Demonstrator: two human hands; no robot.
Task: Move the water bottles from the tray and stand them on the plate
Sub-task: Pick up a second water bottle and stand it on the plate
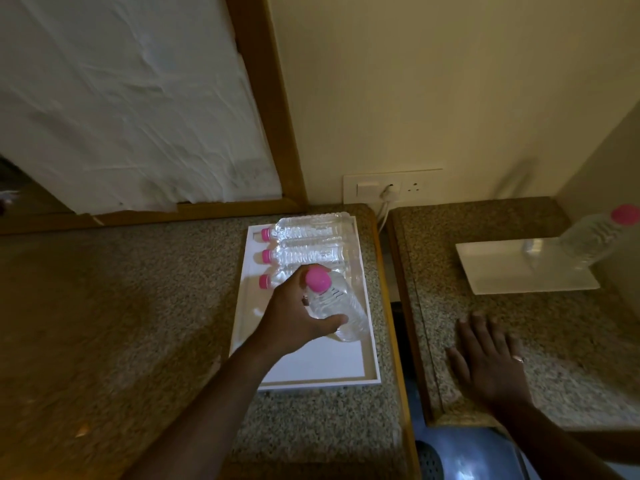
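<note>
Speckled granite makes up two tabletops, the left tabletop [121, 306] and the right tabletop [571, 341], with a narrow gap between them and a cream wall behind. A socket plate [393, 186] sits on that wall above the gap, with one white plug and cord in it.

On the left tabletop lies one white tray [311, 368]. Three water bottles rest on their sides in its far half, pink caps pointing left: the far bottle [311, 227], the middle bottle [308, 253] and the near bottle [277, 280], the last partly hidden behind the hand. The left hand [298, 317] has its grip closed around a fourth, the held bottle [341, 306], fingers and thumb wrapped about its upper body just under the pink cap; the bottle is tilted over the tray.

One white square plate [502, 271] sits on the right tabletop. A fifth bottle, the plate bottle [595, 237], stands on its far right corner. The right hand [491, 358] lies flat on the right tabletop near the plate, fingers spread, holding nothing.
</note>
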